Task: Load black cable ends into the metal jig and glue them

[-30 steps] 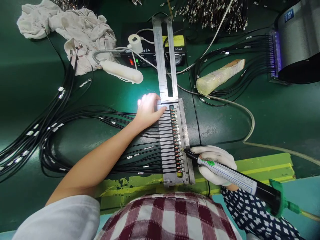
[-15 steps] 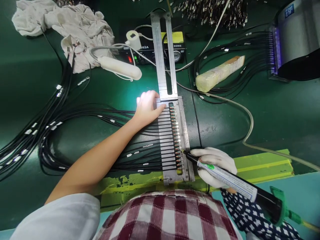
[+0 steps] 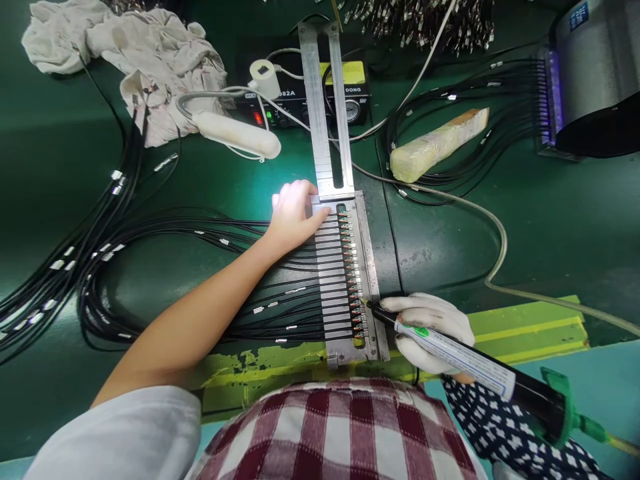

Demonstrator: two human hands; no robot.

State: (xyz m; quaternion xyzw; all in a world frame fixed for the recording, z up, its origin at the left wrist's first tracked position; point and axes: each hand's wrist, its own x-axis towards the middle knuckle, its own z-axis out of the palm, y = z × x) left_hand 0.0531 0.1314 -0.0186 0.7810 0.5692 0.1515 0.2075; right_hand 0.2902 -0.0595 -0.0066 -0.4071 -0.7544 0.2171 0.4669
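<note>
My bare left hand [image 3: 296,215] grips the upper left edge of a metal cable fixture [image 3: 332,263], thumb on top and the other fingers at its far end. Several black cables [image 3: 295,283] lie side by side across the fixture. Their small metal connectors [image 3: 353,267] line up along its slot. My right hand [image 3: 435,327], in a white glove, is closed around a black dispensing syringe [image 3: 460,363] with a white label and a green end cap. The syringe lies tilted, its tip beside the connectors in the lower part of the row. Whether it touches them I cannot tell.
Behind the fixture stands a black control box [image 3: 290,100], with a slotted metal arm [image 3: 325,113] in front. A white lamp [image 3: 237,133] and crumpled cloths [image 3: 165,67] are at the left. At the right lie a wrapped block [image 3: 440,145] and a UV-lit machine [image 3: 595,87].
</note>
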